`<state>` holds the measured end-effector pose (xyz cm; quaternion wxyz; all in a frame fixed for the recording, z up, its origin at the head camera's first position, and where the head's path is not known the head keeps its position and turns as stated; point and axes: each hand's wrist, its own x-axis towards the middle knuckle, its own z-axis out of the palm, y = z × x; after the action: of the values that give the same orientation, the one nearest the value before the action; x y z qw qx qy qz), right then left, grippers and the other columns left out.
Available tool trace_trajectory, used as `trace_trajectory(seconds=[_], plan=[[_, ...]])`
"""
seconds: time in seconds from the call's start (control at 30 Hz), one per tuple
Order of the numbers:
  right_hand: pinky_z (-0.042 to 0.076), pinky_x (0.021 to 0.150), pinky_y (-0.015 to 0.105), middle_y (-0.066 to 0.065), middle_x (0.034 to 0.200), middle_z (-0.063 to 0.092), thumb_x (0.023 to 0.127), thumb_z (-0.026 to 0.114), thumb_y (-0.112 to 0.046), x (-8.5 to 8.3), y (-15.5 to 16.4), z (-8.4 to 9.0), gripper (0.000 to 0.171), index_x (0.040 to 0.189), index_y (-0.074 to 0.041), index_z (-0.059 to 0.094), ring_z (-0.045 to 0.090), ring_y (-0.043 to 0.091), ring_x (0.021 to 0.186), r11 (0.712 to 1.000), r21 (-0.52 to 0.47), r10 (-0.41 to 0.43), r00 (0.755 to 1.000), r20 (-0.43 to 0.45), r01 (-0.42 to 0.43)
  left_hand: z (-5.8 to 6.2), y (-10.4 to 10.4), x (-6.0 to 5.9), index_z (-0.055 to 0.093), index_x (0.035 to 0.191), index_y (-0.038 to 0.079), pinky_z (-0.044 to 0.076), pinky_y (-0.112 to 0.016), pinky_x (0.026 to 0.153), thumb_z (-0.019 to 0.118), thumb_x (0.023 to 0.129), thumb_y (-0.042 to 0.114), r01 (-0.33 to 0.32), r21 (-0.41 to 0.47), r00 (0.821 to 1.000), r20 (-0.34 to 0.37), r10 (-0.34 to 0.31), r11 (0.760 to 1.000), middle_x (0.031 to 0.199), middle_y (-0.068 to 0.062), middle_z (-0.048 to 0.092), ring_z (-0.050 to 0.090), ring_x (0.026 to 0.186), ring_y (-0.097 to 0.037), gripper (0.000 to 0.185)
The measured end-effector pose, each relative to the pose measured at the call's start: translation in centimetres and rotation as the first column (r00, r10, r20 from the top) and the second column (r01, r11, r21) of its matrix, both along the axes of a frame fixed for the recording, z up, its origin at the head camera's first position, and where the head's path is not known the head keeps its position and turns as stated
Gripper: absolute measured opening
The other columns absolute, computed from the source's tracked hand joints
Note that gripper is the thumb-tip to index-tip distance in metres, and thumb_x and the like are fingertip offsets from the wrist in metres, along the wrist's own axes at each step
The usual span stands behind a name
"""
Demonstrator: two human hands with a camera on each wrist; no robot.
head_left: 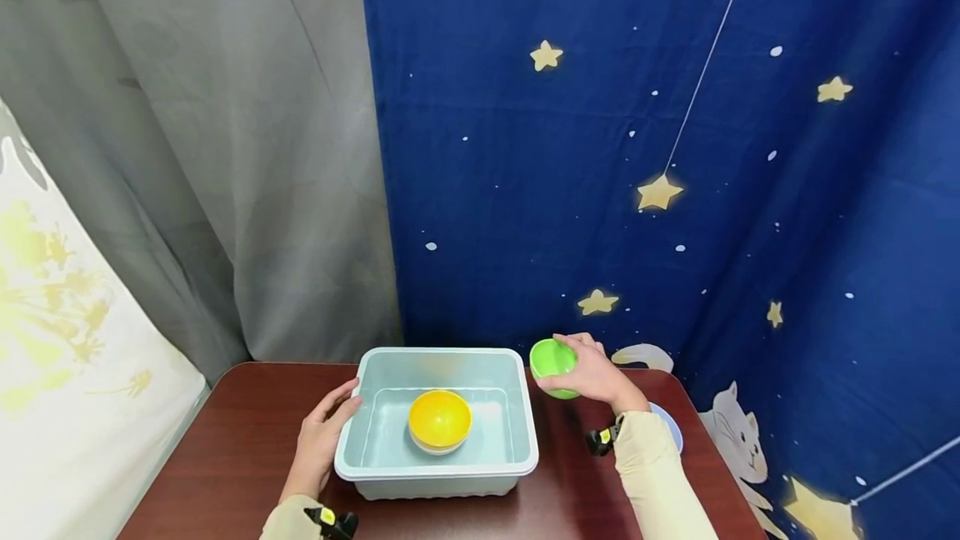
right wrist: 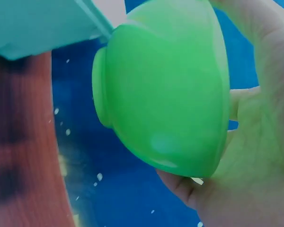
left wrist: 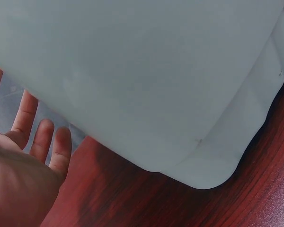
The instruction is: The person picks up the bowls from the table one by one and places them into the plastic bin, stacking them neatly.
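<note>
A yellow bowl [head_left: 439, 417] sits in the light blue plastic basin [head_left: 435, 471], with a pale rim or base showing below it. My left hand [head_left: 321, 440] rests against the basin's left edge, its fingers fairly straight in the left wrist view, where the basin's side [left wrist: 146, 85] fills most of the picture. To the right of the basin, my right hand [head_left: 596, 373] holds a green bowl [head_left: 551, 359] by its rim, tilted on its side above the table. The right wrist view shows the outside and foot of this green bowl [right wrist: 165, 90].
Partly hidden behind my right forearm, a light blue round dish [head_left: 672, 432] lies on the dark red wooden table [head_left: 247, 440]. Grey and dark blue star-patterned curtains [head_left: 525, 190] hang behind the table. White patterned cloth [head_left: 67, 315] is at the left.
</note>
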<state>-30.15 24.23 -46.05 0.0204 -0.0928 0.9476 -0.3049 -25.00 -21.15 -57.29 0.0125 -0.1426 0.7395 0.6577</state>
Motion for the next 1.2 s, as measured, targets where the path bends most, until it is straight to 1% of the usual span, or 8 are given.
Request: trace_trajectory(seconds=[0.1,0.3,0.4,0.6,0.8,1.0,1.07,1.2], plan=[[0.047,0.096,0.047,0.011,0.145,0.048,0.070,0.088,-0.055,0.1,-0.6,0.7,0.097,0.151,-0.018,0.051,0.041,0.031,0.126,0.998,-0.021,0.052,0.999,0.008,-0.052,0.0,0.0,0.0,0.054,0.147,0.031,0.050,-0.017,0.085,0.067,0.092,0.061,-0.001,0.000,1.000,-0.005,0.001,1.000,0.156,-0.003,0.047,0.055,0.107,0.005,0.065],[0.045,0.099,0.044,0.008,0.147,0.047,0.072,0.088,-0.050,0.2,-2.2,1.6,0.092,0.150,-0.019,0.051,0.043,0.029,0.130,0.983,-0.092,0.162,0.987,0.017,-0.160,0.0,0.1,0.0,0.054,0.147,0.030,0.050,-0.016,0.084,0.067,0.092,0.060,-0.005,0.015,1.000,-0.006,0.005,1.000,0.155,-0.002,0.048,0.056,0.100,0.013,0.065],[0.044,0.099,0.042,0.006,0.147,0.048,0.073,0.088,-0.050,0.2,-3.1,1.8,0.090,0.150,-0.019,0.052,0.043,0.028,0.131,0.977,-0.093,0.195,0.981,0.024,-0.192,0.0,0.0,0.1,0.054,0.147,0.031,0.050,-0.016,0.084,0.067,0.092,0.060,-0.004,0.006,1.000,-0.004,0.004,1.000,0.156,-0.003,0.048,0.056,0.100,0.013,0.064],[0.046,0.100,0.043,0.005,0.145,0.050,0.073,0.088,-0.051,0.2,-5.0,2.4,0.089,0.148,-0.019,0.053,0.048,0.026,0.128,0.969,-0.068,0.241,0.969,0.056,-0.237,0.1,0.0,0.2,0.054,0.148,0.032,0.049,-0.015,0.085,0.065,0.092,0.062,0.003,-0.001,1.000,-0.009,-0.003,1.000,0.156,-0.002,0.048,0.054,0.102,0.013,0.065],[0.048,0.100,0.041,0.006,0.144,0.052,0.074,0.086,-0.055,-0.2,-6.9,2.5,0.091,0.149,-0.015,0.053,0.055,0.021,0.119,0.956,-0.062,0.290,0.952,0.101,-0.285,0.1,0.0,0.1,0.054,0.148,0.031,0.050,-0.015,0.084,0.066,0.092,0.061,-0.005,0.003,1.000,-0.011,0.005,1.000,0.155,-0.002,0.048,0.055,0.101,0.013,0.065],[0.049,0.095,0.036,0.003,0.139,0.053,0.073,0.086,-0.057,-0.8,-8.6,2.2,0.092,0.148,-0.017,0.053,0.055,0.017,0.111,0.941,-0.064,0.337,0.933,0.126,-0.331,0.2,0.0,0.0,0.054,0.147,0.030,0.050,-0.016,0.084,0.067,0.093,0.059,-0.009,-0.005,1.000,-0.008,0.009,1.000,0.155,-0.003,0.049,0.055,0.100,0.014,0.064],[0.049,0.095,0.035,0.002,0.139,0.053,0.072,0.086,-0.057,-1.0,-9.2,2.1,0.091,0.148,-0.018,0.054,0.055,0.016,0.111,0.939,-0.055,0.345,0.930,0.127,-0.341,0.2,0.0,-0.1,0.054,0.147,0.030,0.050,-0.016,0.084,0.066,0.093,0.058,-0.009,-0.009,1.000,-0.009,0.009,1.000,0.155,-0.003,0.049,0.055,0.099,0.014,0.062],[0.049,0.096,0.034,0.003,0.140,0.053,0.071,0.086,-0.059,-1.1,-10.4,1.8,0.095,0.150,-0.018,0.051,0.055,0.016,0.112,0.936,-0.025,0.351,0.927,0.135,-0.351,0.2,0.1,-0.2,0.054,0.147,0.030,0.051,-0.016,0.084,0.066,0.095,0.055,-0.012,-0.009,1.000,-0.006,0.012,1.000,0.155,-0.003,0.048,0.055,0.099,0.014,0.058]])
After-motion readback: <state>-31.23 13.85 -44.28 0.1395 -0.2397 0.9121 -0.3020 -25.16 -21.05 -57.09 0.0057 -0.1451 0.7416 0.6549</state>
